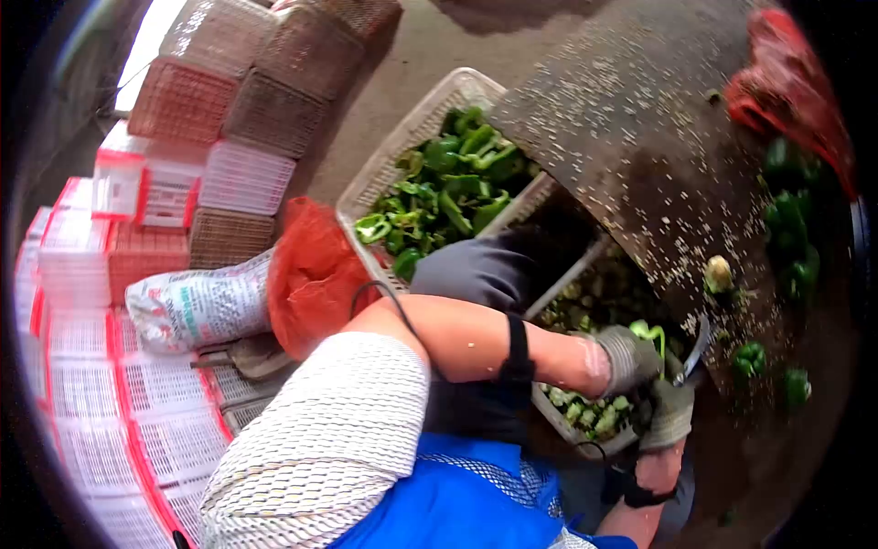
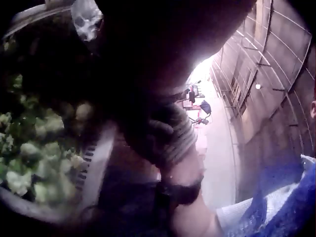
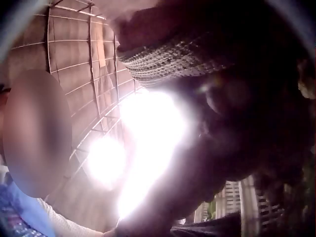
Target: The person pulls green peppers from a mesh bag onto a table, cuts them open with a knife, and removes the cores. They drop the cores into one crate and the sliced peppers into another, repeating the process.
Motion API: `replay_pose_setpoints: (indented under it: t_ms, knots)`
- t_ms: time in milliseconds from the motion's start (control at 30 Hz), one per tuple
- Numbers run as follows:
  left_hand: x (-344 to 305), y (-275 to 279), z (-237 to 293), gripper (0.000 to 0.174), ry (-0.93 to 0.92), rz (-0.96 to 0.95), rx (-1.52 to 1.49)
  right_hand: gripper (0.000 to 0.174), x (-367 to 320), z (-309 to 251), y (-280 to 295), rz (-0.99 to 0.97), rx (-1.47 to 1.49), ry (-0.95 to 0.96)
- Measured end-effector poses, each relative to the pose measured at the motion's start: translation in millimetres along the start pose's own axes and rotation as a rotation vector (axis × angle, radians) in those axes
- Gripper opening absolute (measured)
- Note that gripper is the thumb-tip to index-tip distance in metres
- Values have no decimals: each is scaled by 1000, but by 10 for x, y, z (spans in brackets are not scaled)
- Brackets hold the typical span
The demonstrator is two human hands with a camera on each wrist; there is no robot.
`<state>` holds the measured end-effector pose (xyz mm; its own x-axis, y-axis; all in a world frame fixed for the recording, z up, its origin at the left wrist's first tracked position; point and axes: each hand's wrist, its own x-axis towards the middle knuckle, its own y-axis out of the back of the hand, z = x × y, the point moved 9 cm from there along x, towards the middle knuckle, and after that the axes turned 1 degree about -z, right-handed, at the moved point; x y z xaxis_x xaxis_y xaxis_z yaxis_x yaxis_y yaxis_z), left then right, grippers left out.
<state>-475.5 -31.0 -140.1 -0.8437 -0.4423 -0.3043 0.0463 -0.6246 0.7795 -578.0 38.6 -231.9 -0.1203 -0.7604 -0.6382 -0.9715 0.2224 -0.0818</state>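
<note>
So, left hand (image 1: 633, 360): gloved, near 4 o'clock in the head view, fingers curled about a cut green pepper (image 1: 646, 331).
Right hand (image 1: 669, 416): also gloved, at 4 o'clock just beside the left, grasping a knife (image 1: 701, 346); the hold itself is partly hidden, and the wrist views are too dark to add detail.
Green pepper: pale green and partly covered by the left fingers, at the far edge of that glove.
Knife: its curved blade points up toward 1 o'clock, just beyond the pepper.
Pepper crate (image 1: 366, 178): at 12 o'clock, filled with opened green peppers (image 1: 457, 174).
Core crate (image 1: 560, 423): between 4 and 5 o'clock, below the hands, holding pale green cores (image 1: 594, 419); similar pieces show toward 8 o'clock in the left wrist view.
Dark board (image 1: 585, 114): from 1 to 3 o'clock, strewn with pale seeds (image 1: 631, 169).
Whole-looking peppers (image 1: 788, 220): a row at 3 o'clock, below a red mesh bag (image 1: 786, 78) at 2 o'clock.
Pale-topped piece (image 1: 718, 273): at 3 o'clock, among the seeds.
Orange mesh bag (image 1: 315, 279): at 9 o'clock, touching a printed sack (image 1: 201, 306).
Stacked crates (image 1: 183, 101): along the left side, from 8 to 11 o'clock.
Clothing: a white mesh sleeve (image 1: 315, 439) at 7 o'clock and a blue garment (image 1: 439, 499) at 6.
</note>
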Motion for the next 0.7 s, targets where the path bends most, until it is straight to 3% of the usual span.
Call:
replay_pose_setpoints:
  t_ms: [33,100,300,367,400,600,700]
  knots:
    - [36,-87,-5,20,-44,16,19,60,-27,49,-1,9,37,-14]
    - [-191,88,27,23,-96,-151,-160,60,-393,-302,-303,95,8,-238]
    - [-352,24,99,43,-270,-398,-517,35,-531,-100,-418,18,-7,-313]
    - [-331,-68,-6,60,-95,-489,-761,30,-505,-80,-492,10,-4,-322]
    - [-160,-362,-20,61,-151,-451,-720,27,-476,-69,-542,3,5,-323]
    - [-421,424,29,55,-216,-810,-905,12,-501,-192,-462,89,83,-329]
    - [-600,477,84,52,-179,-932,-846,9,-538,-296,-324,189,150,-328]
